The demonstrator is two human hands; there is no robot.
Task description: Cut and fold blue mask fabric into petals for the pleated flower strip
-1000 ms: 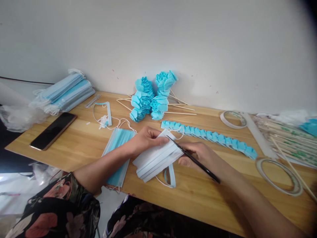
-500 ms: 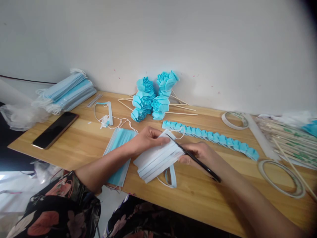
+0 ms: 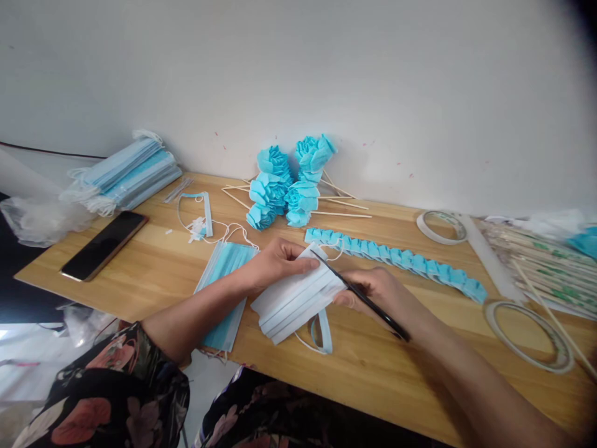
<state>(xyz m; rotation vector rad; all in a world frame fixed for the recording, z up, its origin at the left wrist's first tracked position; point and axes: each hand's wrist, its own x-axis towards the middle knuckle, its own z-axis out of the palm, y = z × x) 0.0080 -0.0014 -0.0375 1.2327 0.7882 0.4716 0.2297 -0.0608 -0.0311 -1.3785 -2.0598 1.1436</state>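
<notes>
My left hand (image 3: 275, 264) pinches the upper edge of a white pleated face mask (image 3: 293, 302) lying on the wooden table (image 3: 153, 274). My right hand (image 3: 377, 292) grips black scissors (image 3: 359, 295), their blades at the mask's right edge. A cut blue strip with an ear loop (image 3: 321, 330) lies just below the mask. A second, blue mask (image 3: 224, 280) lies under my left forearm.
Blue mask-flowers on sticks (image 3: 286, 183) lie against the wall, a folded blue strip (image 3: 396, 261) beside them. A stack of masks (image 3: 128, 171) and a phone (image 3: 105, 244) sit left. Two tape rolls (image 3: 441, 225) (image 3: 529, 333) and packed sticks (image 3: 545, 264) lie right.
Both hands stay at the white mask. The scissors' handle end has shifted slightly left and up; nothing else has moved.
</notes>
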